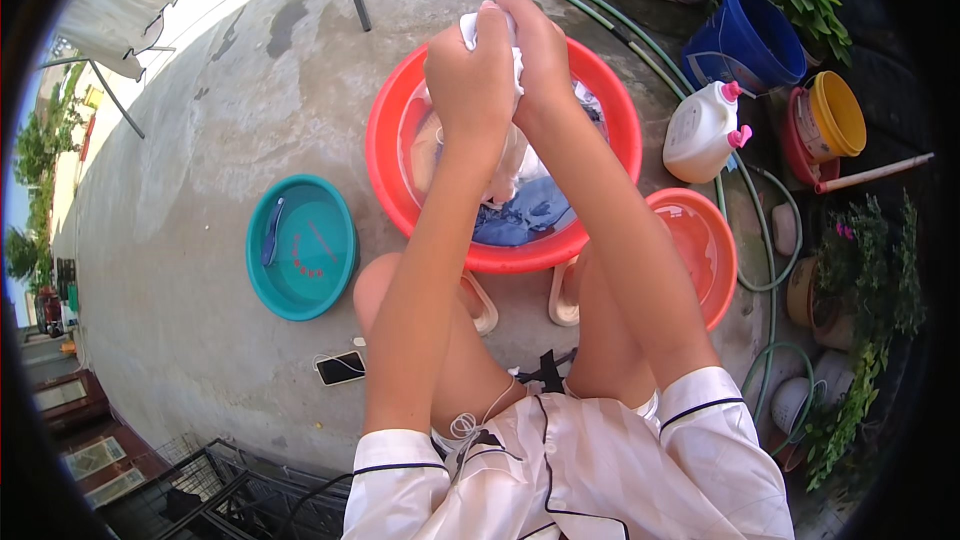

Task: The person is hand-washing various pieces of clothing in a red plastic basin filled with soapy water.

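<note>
My left hand point(472, 90) and my right hand point(536, 56) are close together over a large red plastic basin point(382, 157). Both grip a bunched white cloth point(517, 75), whose folds show between the palms. Most of that cloth is hidden by my fingers. Below, the basin holds water and several wet garments. A blue garment point(536, 206) lies at the near side, and a beige one point(426, 150) is at the left. Part of the basin's contents is covered by my forearms.
A teal basin point(255, 255) with a blue-handled brush point(273, 232) stands at left, a phone point(341, 368) nearer me. To the right are a smaller red basin point(720, 240), a detergent jug point(697, 131), a blue bucket point(705, 41), a yellow bucket point(829, 120) and a green hose point(757, 225).
</note>
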`<state>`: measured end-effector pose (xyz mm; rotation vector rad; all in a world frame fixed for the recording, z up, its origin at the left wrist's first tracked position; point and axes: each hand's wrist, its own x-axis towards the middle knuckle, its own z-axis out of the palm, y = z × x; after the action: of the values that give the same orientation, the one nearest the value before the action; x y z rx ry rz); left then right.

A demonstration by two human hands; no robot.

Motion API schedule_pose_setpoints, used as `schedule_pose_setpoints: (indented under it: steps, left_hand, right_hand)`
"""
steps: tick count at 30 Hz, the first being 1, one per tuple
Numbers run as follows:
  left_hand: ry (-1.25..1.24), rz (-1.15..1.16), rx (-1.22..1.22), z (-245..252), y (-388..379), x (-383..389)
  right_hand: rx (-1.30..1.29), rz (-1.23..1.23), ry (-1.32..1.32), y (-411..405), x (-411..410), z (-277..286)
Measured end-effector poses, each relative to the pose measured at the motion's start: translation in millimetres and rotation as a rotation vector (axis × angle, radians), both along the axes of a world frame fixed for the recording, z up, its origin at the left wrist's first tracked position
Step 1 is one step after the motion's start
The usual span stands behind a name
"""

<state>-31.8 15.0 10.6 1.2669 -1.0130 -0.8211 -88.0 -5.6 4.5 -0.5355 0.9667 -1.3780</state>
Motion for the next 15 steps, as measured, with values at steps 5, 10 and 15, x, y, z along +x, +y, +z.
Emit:
schedule_pose_setpoints:
  steps: [5,10,15]
  left_hand:
    - [0.055,-0.019,0.024,-3.3,-2.1,5.8]
    - [0.222,0.022,0.082,-6.2,-18.3,28.1]
    - [0.253,0.075,0.027,-7.0,-19.7,25.2]
  right_hand:
    - [-0.066,0.006,-0.075,-0.1,2.1,-5.7]
    - [-0.259,0.008,0.042,13.9,24.7,-3.3]
    - [-0.275,0.022,0.071,11.6,25.5,-4.9]
